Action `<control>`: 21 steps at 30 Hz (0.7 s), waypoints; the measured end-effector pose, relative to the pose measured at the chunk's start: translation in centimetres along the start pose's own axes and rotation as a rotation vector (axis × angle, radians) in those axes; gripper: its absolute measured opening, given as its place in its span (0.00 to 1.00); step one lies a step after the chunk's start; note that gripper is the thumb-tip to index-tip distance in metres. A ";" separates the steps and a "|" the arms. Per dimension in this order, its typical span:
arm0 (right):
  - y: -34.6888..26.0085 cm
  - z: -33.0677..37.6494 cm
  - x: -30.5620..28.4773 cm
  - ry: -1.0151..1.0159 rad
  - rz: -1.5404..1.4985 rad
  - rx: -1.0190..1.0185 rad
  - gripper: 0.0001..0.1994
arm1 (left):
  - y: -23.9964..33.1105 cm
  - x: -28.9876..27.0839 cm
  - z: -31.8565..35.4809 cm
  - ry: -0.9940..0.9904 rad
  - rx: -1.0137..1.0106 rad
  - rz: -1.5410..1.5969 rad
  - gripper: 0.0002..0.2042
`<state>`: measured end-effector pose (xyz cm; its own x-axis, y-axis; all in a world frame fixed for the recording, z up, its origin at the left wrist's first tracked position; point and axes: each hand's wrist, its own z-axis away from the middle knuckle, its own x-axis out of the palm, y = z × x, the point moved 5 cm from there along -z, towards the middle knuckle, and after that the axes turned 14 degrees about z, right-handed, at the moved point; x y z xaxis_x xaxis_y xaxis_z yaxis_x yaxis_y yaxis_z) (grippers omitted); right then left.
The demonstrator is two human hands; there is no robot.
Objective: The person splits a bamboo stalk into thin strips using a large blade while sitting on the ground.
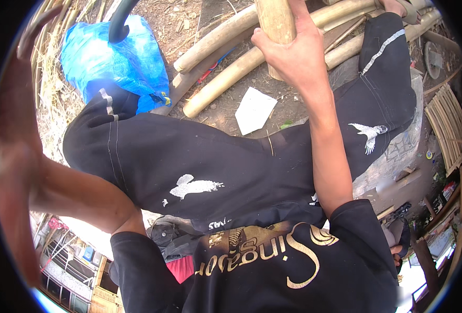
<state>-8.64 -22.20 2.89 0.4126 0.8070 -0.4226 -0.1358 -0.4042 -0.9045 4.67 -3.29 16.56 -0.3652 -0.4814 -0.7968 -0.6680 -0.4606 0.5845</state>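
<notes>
My right hand (pixel 298 60) is wrapped round a thick pale length of bamboo (pixel 276 23), held upright above the ground beyond my knees. The top of the bamboo runs out of view. My left hand (pixel 17 151) is raised at the left rim, large, close and partly blurred. One digit stretches upward, apart from the rest, and I see nothing held in it. Below the bamboo lies a flat white five-sided piece (pixel 256 110) on the soil, between my spread legs in black trousers (pixel 205 151).
Several bamboo poles (pixel 223 82) lie slantwise across the ground ahead. A blue plastic sheet or bag (pixel 119 62) sits beyond my left knee, with a dark curved bar (pixel 119 28) over it. A slatted bamboo panel (pixel 446 128) stands at the right.
</notes>
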 end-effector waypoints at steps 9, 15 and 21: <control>-0.6 0.3 -0.6 -0.083 0.302 0.144 0.46 | 11.8 1.2 5.1 -0.246 0.618 0.165 0.24; -0.1 0.9 -0.6 -0.006 0.223 0.076 0.46 | 14.5 1.6 5.8 -0.228 0.655 0.080 0.25; 0.2 0.9 -0.8 0.020 0.335 0.078 0.44 | 16.3 0.7 4.7 -0.158 0.716 0.066 0.25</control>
<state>-9.80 -22.49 3.00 0.3511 0.6258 -0.6965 -0.3350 -0.6107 -0.7175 -9.51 -7.63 24.85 -0.4723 -0.3528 -0.8077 -0.8814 0.1919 0.4316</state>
